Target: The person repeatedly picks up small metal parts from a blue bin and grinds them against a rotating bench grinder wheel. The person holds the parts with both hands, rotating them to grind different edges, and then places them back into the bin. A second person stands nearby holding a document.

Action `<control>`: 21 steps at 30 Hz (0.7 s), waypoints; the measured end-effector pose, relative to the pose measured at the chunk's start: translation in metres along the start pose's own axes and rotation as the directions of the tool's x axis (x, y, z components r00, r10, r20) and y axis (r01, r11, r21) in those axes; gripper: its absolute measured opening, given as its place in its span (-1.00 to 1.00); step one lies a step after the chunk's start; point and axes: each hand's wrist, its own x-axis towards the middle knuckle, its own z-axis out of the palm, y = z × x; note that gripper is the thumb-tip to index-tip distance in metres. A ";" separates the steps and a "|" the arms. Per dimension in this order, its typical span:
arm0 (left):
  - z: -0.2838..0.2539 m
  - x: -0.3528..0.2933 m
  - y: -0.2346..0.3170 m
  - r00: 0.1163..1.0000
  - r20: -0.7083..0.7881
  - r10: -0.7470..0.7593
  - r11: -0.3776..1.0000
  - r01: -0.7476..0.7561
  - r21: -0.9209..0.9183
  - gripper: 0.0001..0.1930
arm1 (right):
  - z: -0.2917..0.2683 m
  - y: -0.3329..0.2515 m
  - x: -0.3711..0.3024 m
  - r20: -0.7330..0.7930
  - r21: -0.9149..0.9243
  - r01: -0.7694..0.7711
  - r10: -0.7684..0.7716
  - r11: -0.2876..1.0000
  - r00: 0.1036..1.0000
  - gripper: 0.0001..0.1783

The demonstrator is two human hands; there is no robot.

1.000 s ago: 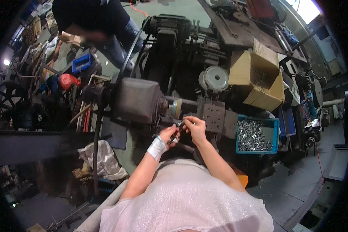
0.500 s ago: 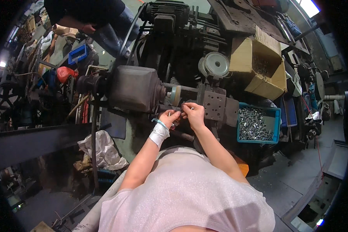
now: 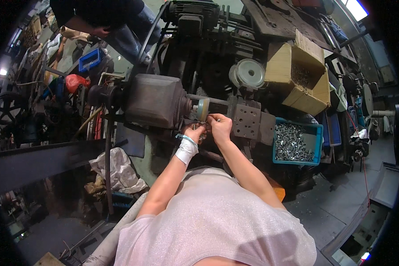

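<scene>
My left hand (image 3: pixel 194 134), with a white wrap and a light blue band at the wrist, is closed with its fingers curled around something small and metallic. Close against it, the fingers of my right hand (image 3: pixel 221 128) are pinched together on a small part, mostly hidden by the fingertips. Both hands are just below a pale round wheel (image 3: pixel 203 110) on the machine's spindle. To their left is the dark, boxy machine housing (image 3: pixel 153 101). A drilled metal block (image 3: pixel 246 122) stands just right of my right hand.
At the right, a teal bin (image 3: pixel 319 144) holds many small metal parts. Behind it stands an open cardboard box (image 3: pixel 312 105) with more small parts. A round metal pulley (image 3: pixel 250 73) sits beyond the drilled block. Another person (image 3: pixel 99 20) is at the upper left.
Both hands have shifted slightly and remain together under the wheel. My right hand has turned a little and drawn slightly left. The view has moved a little; the bins stay put.
</scene>
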 end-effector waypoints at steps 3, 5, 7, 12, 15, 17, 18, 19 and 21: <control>0.000 0.000 0.000 0.999 0.018 -0.049 0.998 0.048 0.049 -0.78 | 0.000 0.006 0.002 -0.029 0.021 0.006 -0.005 1.000 1.000 -0.90; -0.002 -0.004 0.001 0.995 0.073 -0.063 0.998 0.062 0.010 -0.73 | -0.005 -0.001 -0.003 0.007 0.107 -0.051 0.050 0.993 0.999 -0.91; -0.006 -0.010 0.000 0.989 0.112 -0.096 0.991 0.105 -0.078 -0.68 | -0.012 -0.008 -0.009 0.058 0.254 -0.130 0.120 0.958 0.991 -0.92; -0.010 -0.018 -0.001 0.970 0.142 -0.200 0.914 0.237 -0.330 -0.59 | -0.038 -0.041 -0.027 0.462 0.509 -0.518 0.289 0.688 0.838 -0.97; -0.010 -0.015 -0.009 0.966 0.164 -0.201 0.885 0.251 -0.391 -0.57 | -0.033 -0.031 -0.039 0.406 -0.008 -0.037 0.037 0.999 0.913 -0.88; -0.009 -0.016 -0.009 0.967 0.165 -0.193 0.895 0.242 -0.374 -0.56 | -0.030 -0.028 -0.046 0.397 -0.246 0.325 -0.211 0.913 0.893 -0.85; -0.008 -0.017 -0.008 0.968 0.163 -0.188 0.900 0.237 -0.366 -0.56 | -0.029 -0.027 -0.046 0.396 -0.304 0.382 -0.249 0.872 0.884 -0.86; -0.008 -0.019 -0.007 0.970 0.163 -0.178 0.912 0.225 -0.342 -0.56 | -0.028 -0.027 -0.046 0.398 -0.361 0.436 -0.286 0.825 0.872 -0.87; -0.006 -0.021 -0.004 0.974 0.165 -0.157 0.935 0.201 -0.292 -0.56 | -0.027 -0.023 -0.045 0.351 -0.329 0.422 -0.305 0.845 0.885 -0.88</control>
